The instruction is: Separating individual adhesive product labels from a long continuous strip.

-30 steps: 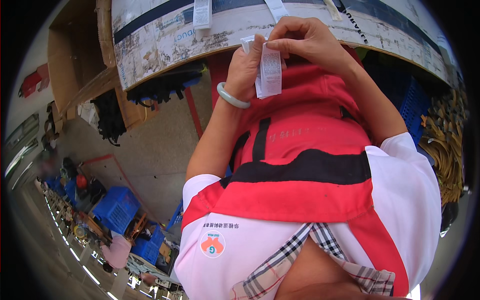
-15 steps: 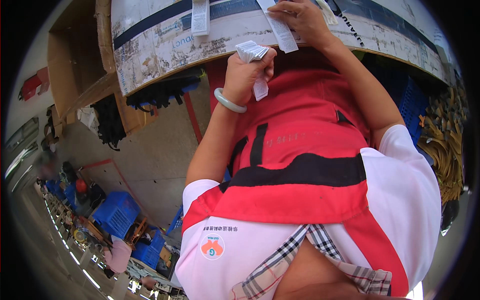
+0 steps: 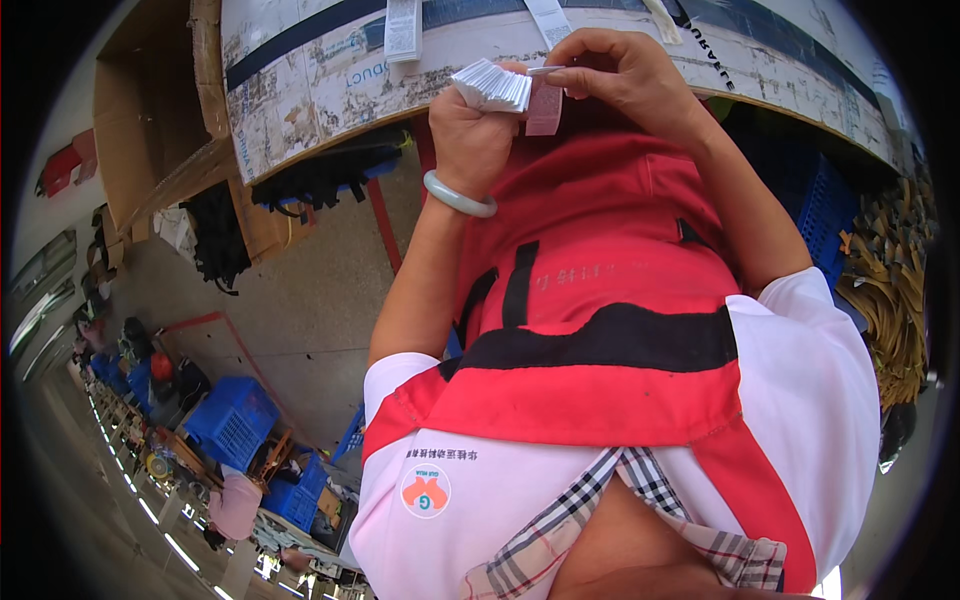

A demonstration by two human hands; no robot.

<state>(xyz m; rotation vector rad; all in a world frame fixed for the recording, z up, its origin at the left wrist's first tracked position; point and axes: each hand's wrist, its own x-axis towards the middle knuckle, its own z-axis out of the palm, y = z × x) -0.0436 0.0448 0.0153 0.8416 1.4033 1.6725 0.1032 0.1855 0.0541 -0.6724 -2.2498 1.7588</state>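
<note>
My left hand, with a pale bangle at its wrist, is closed round a fanned stack of small white labels. Close beside it, my right hand pinches the thin edge of a white label against the stack's right side. A printed label strip hangs down between the hands; which hand holds it I cannot tell. On the cardboard-covered worktop, one printed label strip lies to the left and another lies just beyond my right hand.
An open cardboard box stands left of the worktop, with black straps hanging below. Blue crates and a person in pink are at lower left. Brown strips pile up at right, beside a blue crate.
My right hand has come from the strip on the worktop toward my left hand and now pinches a label. My left hand has turned, and the label stack is tilted differently.
</note>
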